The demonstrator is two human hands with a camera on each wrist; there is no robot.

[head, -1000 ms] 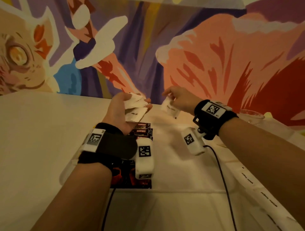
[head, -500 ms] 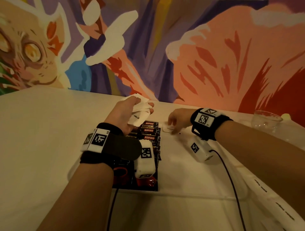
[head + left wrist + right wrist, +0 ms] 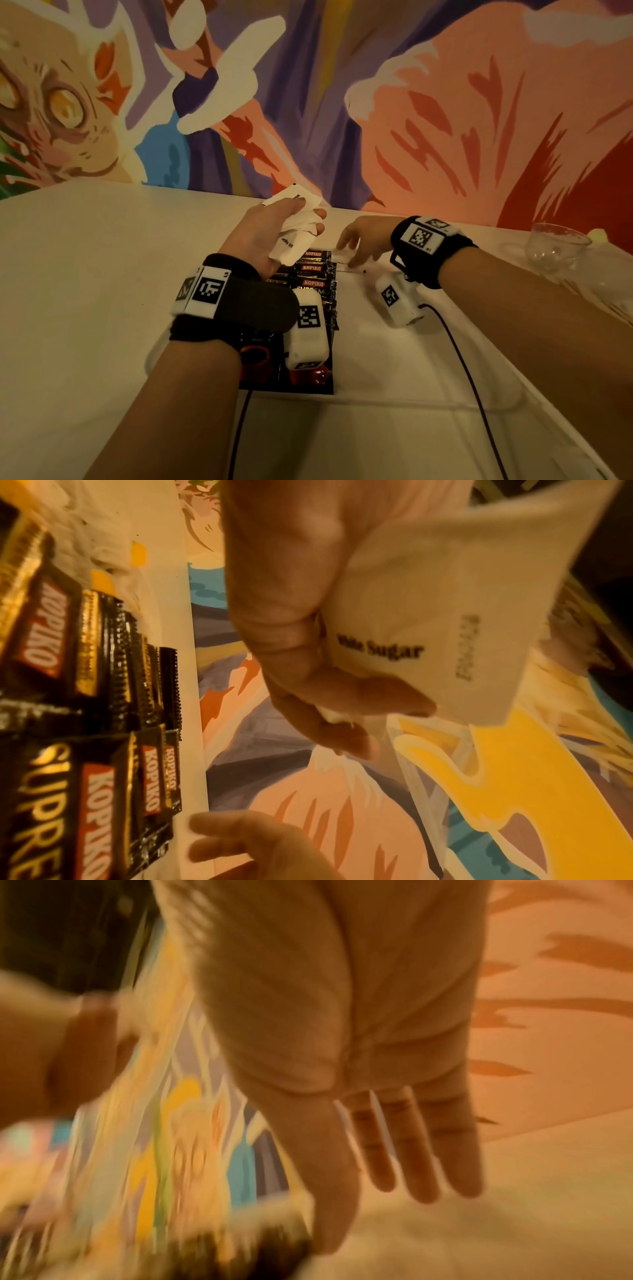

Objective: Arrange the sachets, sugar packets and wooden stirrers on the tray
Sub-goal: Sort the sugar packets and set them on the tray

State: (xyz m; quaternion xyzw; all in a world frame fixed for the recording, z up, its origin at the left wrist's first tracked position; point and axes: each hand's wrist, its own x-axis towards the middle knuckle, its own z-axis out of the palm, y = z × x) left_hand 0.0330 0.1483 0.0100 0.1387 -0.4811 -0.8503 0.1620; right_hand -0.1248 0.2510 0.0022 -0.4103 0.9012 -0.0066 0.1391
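Wall: painted mural (image 3: 411, 102) along the far side, with no legible writing.
Table: white-covered table (image 3: 85, 274), with the work going on at its middle.
Tray: pale tray (image 3: 411, 399) on the table; its near rim is visible and the far end is hidden by the hands.
Sachets: a row of dark coffee sachets (image 3: 313, 270) overlaps along the left part of the tray, running near to far.
Left hand: the left hand (image 3: 263, 236) is raised over the far end of the sachet row, fingers curled round a bundle of white sugar packets (image 3: 291, 246).
Right hand: the right hand (image 3: 368, 236) is low over the far part of the tray, fingers straight and holding nothing.
Change: a second ago the right hand held one packet in the air; half a second ago it pressed that packet down. The laid packet (image 3: 342, 255) now lies on the tray just right of the sachets, under the fingertips.
Meaning: in my judgement one sugar packet is placed, the sachets are done, and the bundle remains to be laid out.
Stirrers: cannot be made out in these views.
Glass: a clear glass (image 3: 558, 243) stands far right, well apart from the tray.
Writing: the sachets read "KOPIKO" and "SUPREMO"; the held packet reads "White Sugar".
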